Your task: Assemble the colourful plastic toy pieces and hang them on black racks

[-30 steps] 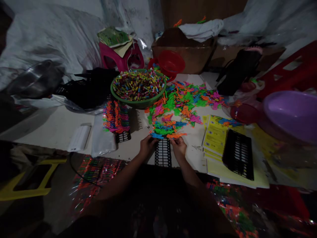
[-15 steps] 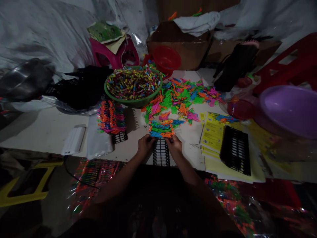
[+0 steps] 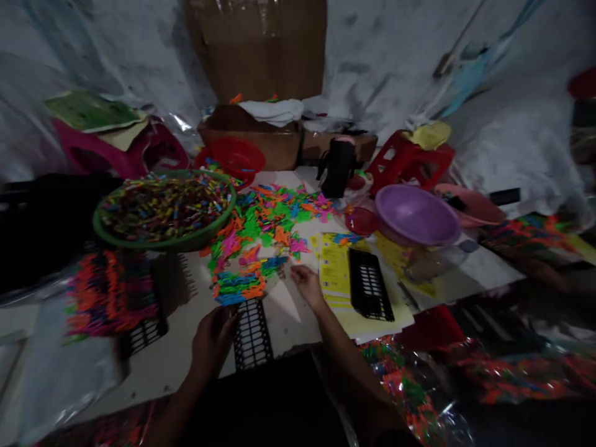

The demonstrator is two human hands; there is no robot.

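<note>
A black plastic rack [image 3: 252,335] lies on the white table, its far part covered by rows of blue, green and orange plastic pieces [image 3: 238,284]. My left hand [image 3: 213,338] is at the rack's left edge, fingers pressed together; what they hold, if anything, is too small to name. To the right of the rack, my right hand [image 3: 306,284] is off it, with fingers curled beside the yellow printed sheets [image 3: 334,273]. Whether it holds anything is blurred. Beyond both hands spreads a loose pile of colourful plastic pieces [image 3: 274,214].
A green basin [image 3: 165,245] of small colourful items stands at the left, behind a filled rack [image 3: 112,292]. At the right are a purple basin [image 3: 416,214] and stacked black racks [image 3: 371,284]. A red bowl [image 3: 237,158] is at the back. Someone's arm [image 3: 544,273] shows far right.
The view has turned to the right. My right hand has left the rack's edge and moved right, towards the yellow sheets. My left hand has stayed by the rack.
</note>
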